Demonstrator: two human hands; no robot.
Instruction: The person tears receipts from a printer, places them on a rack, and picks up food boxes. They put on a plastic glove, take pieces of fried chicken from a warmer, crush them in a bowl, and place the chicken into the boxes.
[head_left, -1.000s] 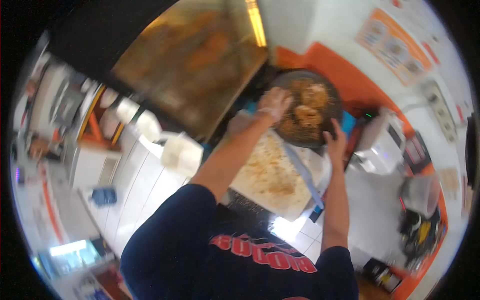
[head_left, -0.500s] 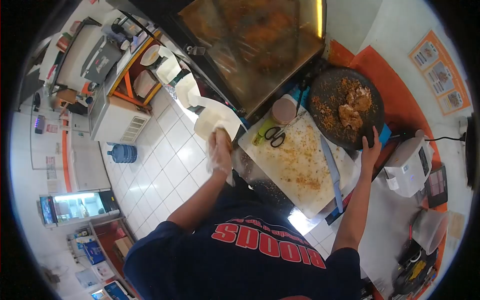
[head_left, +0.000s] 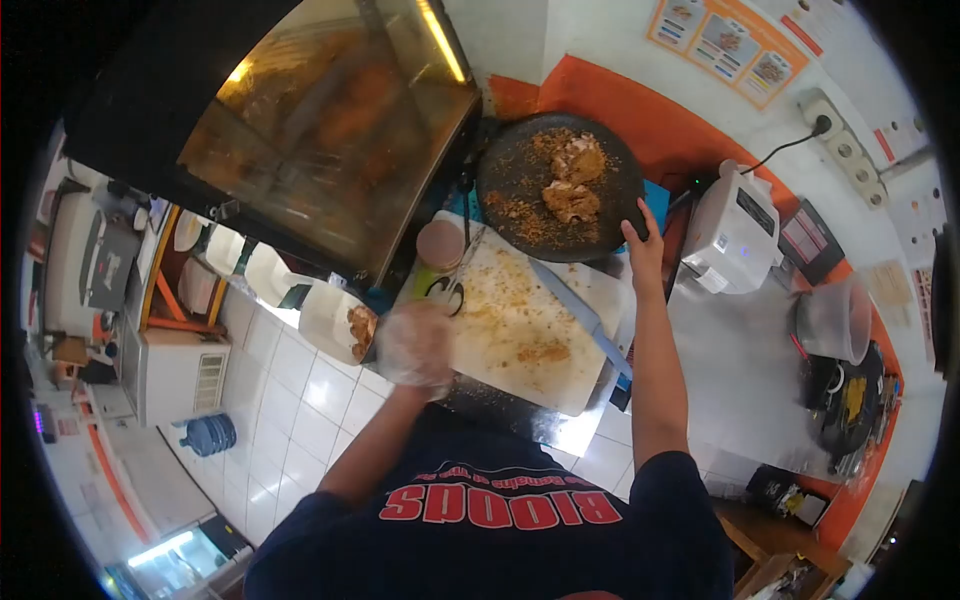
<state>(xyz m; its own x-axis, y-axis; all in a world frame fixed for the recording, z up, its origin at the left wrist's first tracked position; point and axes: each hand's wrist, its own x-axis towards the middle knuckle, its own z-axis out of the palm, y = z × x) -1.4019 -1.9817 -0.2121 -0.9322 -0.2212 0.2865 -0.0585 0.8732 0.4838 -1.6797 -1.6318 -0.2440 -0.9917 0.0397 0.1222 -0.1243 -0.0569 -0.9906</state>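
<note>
My left hand, in a clear plastic glove, is smeared by motion beside the nearest white container; its fingers cannot be made out. Brown food pieces lie at that container's right side. My right hand grips the near right rim of a dark round platter. On the platter are two crumb-coated pieces of meat among loose crumbs. A long knife rests on the white cutting board, which is strewn with crumbs. Scissors and a lidded jar stand at the board's left.
A glass display case rises at the back left. More white containers line its front. To the right are a white machine, a clear tub and a metal counter. A blue water jug sits on the tiled floor.
My view has swung right. My left hand has drawn back from over the nearest container, where brown food pieces now show. My right hand stays on the platter's rim.
</note>
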